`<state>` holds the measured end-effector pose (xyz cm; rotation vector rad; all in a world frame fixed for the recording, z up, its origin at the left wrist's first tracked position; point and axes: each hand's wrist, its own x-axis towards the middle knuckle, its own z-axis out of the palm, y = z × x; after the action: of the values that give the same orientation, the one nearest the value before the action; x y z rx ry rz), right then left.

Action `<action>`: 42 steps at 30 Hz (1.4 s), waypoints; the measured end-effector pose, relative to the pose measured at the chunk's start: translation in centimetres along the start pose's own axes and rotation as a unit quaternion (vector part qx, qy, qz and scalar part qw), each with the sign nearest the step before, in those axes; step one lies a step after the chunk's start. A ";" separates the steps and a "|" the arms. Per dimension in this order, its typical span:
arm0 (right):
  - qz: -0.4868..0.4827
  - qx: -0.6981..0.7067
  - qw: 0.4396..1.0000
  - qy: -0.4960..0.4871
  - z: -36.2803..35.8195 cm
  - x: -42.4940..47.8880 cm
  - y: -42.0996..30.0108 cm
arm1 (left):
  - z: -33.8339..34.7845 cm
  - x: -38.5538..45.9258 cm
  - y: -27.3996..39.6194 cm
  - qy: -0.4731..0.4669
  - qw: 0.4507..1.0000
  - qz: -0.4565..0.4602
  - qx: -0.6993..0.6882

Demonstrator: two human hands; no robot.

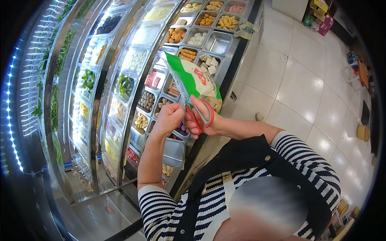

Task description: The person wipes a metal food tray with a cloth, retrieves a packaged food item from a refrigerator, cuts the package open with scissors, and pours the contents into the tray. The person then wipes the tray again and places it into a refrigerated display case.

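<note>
My right hand (202,118) has its fingers in the loops of red-handled scissors (208,116), whose blades lie at the near edge of a green and white plastic food bag (196,76). My left hand (170,117) is closed in a fist around the bag's edge beside the blades. Through the bag's clear part pale yellowish pieces show. The bag lies over metal trays of food, beside white tofu-like cubes (208,64) and brown meatballs (147,101). The blade tips are partly hidden by the bag and fingers.
An empty metal tray (218,42) sits beyond the bag, with a crumpled cloth (245,30) on the counter's edge. Tiered shelves of lidded trays (132,60) and leafy greens (64,54) rise at left. Right of the counter lies a tiled floor (297,87) with yellow containers (362,133) at its far side.
</note>
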<state>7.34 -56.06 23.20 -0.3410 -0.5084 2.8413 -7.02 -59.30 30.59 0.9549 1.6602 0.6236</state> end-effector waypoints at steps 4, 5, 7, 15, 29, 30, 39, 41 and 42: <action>-0.003 0.023 1.000 0.021 0.8 0.1 -0.2 | 0.3 -0.4 0.8 -0.013 1.000 -0.006 -0.017; -0.007 0.021 1.000 0.011 0.5 0.3 -0.3 | 0.4 -0.5 1.0 -0.020 0.999 -0.010 -0.028; -0.013 0.017 1.000 -0.010 -0.4 0.6 -1.0 | 0.1 -0.2 0.8 -0.035 0.998 -0.007 -0.051; 0.029 -0.018 0.999 0.003 -0.5 0.8 -2.3 | -0.6 0.0 -0.5 -0.052 0.996 0.034 -0.071; -0.079 -0.302 0.948 -0.067 -11.1 -11.2 -7.9 | 1.1 2.3 -4.9 0.054 0.895 0.234 -0.375; -0.037 -0.434 0.897 0.080 -12.9 -11.2 -10.2 | 1.4 2.2 -5.2 0.059 0.885 0.256 -0.386; 0.025 -0.968 0.246 0.042 -27.0 2.4 -26.3 | 5.5 3.0 -4.3 0.189 0.813 0.273 -0.478; 0.005 -0.980 0.198 -0.013 -29.0 6.1 -27.8 | 5.9 3.4 -4.0 0.215 0.800 0.261 -0.495; 0.025 -0.979 0.198 -0.042 -29.5 7.6 -28.3 | 6.1 3.4 -4.0 0.219 0.794 0.272 -0.498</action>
<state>13.31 -19.05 5.14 -0.3466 -3.3682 0.1034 -2.64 -58.96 23.80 0.4660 1.0918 1.9925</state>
